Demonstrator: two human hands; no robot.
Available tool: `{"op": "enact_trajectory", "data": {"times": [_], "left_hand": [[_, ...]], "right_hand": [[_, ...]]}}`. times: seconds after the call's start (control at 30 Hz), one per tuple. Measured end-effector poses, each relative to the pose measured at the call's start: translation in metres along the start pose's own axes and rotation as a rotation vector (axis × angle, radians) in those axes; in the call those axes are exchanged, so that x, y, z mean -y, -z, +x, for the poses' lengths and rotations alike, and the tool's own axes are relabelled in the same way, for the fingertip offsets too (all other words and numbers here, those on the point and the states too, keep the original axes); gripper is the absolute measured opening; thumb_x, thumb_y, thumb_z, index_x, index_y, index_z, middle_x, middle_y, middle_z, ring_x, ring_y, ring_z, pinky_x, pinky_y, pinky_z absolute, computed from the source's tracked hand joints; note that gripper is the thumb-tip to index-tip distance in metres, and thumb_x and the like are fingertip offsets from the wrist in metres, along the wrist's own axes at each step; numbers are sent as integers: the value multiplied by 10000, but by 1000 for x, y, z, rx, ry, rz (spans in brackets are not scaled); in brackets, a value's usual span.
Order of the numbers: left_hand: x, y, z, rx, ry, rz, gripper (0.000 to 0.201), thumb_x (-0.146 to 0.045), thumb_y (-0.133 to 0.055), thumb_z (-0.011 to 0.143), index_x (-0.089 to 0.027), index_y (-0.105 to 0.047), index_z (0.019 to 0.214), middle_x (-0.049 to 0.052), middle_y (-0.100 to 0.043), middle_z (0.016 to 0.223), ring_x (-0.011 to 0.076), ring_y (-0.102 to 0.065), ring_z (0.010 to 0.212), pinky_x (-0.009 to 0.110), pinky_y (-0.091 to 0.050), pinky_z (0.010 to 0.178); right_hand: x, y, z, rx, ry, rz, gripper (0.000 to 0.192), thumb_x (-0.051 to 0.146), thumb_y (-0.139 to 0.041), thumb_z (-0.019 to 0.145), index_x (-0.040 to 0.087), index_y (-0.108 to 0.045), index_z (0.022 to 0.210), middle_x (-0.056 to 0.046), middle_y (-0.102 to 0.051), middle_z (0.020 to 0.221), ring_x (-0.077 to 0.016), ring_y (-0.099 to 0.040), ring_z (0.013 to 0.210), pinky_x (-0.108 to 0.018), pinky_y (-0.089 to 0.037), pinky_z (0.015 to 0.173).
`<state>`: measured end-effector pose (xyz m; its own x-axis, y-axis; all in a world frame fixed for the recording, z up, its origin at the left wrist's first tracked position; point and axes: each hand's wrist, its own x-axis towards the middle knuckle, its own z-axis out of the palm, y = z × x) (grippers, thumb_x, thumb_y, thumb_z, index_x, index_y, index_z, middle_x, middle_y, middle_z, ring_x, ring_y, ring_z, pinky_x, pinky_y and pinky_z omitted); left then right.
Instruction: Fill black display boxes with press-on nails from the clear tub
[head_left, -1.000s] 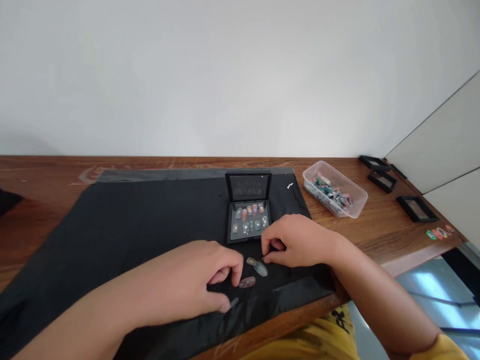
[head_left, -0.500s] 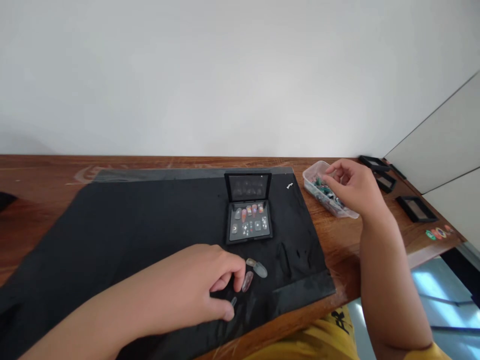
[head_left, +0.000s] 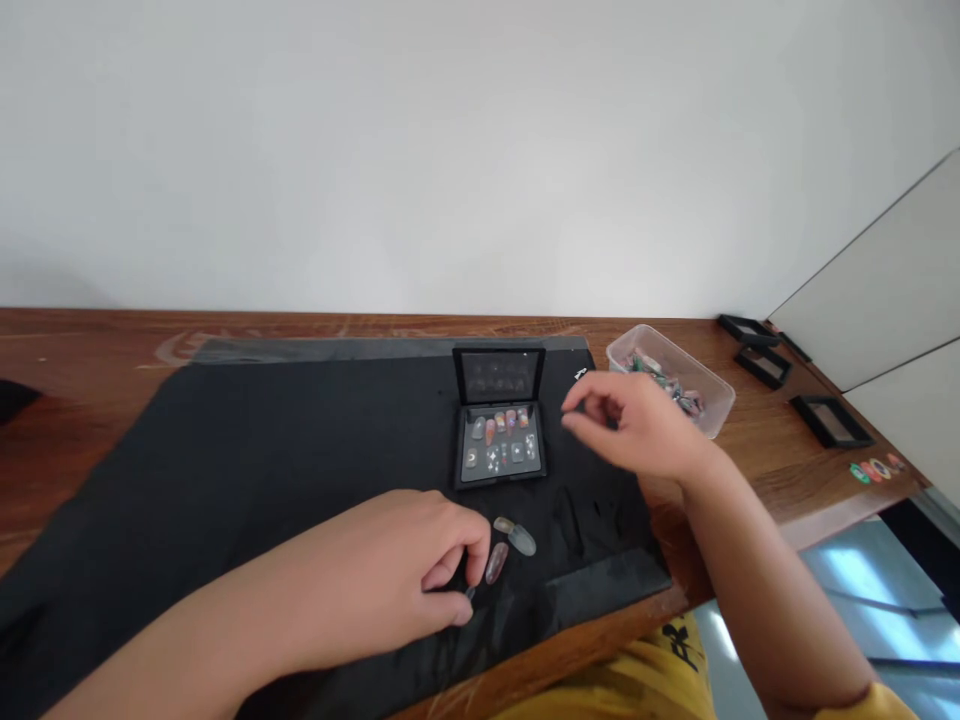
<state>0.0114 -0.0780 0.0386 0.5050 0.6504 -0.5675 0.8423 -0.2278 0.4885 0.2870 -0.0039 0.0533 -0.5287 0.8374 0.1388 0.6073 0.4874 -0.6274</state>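
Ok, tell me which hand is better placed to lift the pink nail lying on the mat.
Left. The left hand rests on the mat with its fingers beside the pink nail; the right hand hovers farther off, near the case.

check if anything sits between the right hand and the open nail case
Nothing visible does. The right hand hovers just right of the open nail case, with only bare black mat between them.

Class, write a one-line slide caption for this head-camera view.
Left hand rests by loose press-on nails on a black mat; right hand hovers beside the open nail case.
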Motion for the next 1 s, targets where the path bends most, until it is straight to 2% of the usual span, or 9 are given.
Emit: {"op": "enact_trajectory", "data": {"times": [0.07, 0.17, 0.27, 0.47, 0.57, 0.77, 1.0], "left_hand": [[1, 0, 0, -11, 0, -1, 81, -256, -789, 792, -279, -712, 792, -46, -634, 718, 187, -566, 709, 335, -322, 648], [2, -2, 0, -22, -12, -8, 71, -251, -776, 798, -281, -712, 790, -44, -647, 724, 185, -565, 699, 336, -318, 634], [3, -2, -2, -21, -29, 6, 69, -257, -765, 818, -281, -706, 792, -36, -668, 746, 192, -574, 717, 335, -325, 641], [5, -2, -5, -21, -49, -9, 116, -293, -758, 849, -274, -677, 768, -34, -677, 750, 186, -555, 683, 336, -319, 621], [8, -4, -3, -26, -71, -12, 113, -288, -735, 876, -274, -678, 780, -32, -702, 767, 191, -586, 714, 333, -341, 645], [13, -5, -2, -24, -99, -58, 127, -322, -724, 913, -274, -682, 804, -13, -757, 824, 213, -658, 790, 339, -376, 688], [12, -2, -3, -5, -100, -63, 110, -321, -704, 895, -276, -674, 800, -12, -730, 777, 203, -623, 725, 342, -362, 654]], "right_hand": [[13, -13, -1, 213, 94, 61, 74, 234, -811, 941, 201, -777, 998, 78, -600, 692, -101, -531, 626, -254, -375, 677], [24, -25, -3, 493, 163, 62, 246, 268, -937, 903, 215, -809, 1106, 85, -628, 750, -99, -575, 662, -246, -363, 681], [27, -29, -1, 646, 166, 4, 384, 332, -977, 899, 227, -809, 1228, 66, -684, 835, -123, -628, 740, -251, -367, 695], [28, -34, 0, 618, 131, -76, 477, 341, -947, 949, 214, -765, 1372, -20, -790, 1055, -186, -702, 928, -289, -456, 824], [30, -37, -1, 625, 155, -66, 425, 313, -918, 975, 199, -767, 1356, -53, -811, 1135, -202, -727, 995, -302, -489, 864], [33, -39, -1, 626, 173, -93, 265, 290, -862, 1015, 206, -813, 1262, -35, -824, 1065, -190, -735, 940, -296, -478, 806], [35, -42, -3, 601, 203, -102, 207, 295, -850, 1032, 203, -818, 1215, -45, -836, 1090, -190, -744, 965, -298, -494, 817]]}}
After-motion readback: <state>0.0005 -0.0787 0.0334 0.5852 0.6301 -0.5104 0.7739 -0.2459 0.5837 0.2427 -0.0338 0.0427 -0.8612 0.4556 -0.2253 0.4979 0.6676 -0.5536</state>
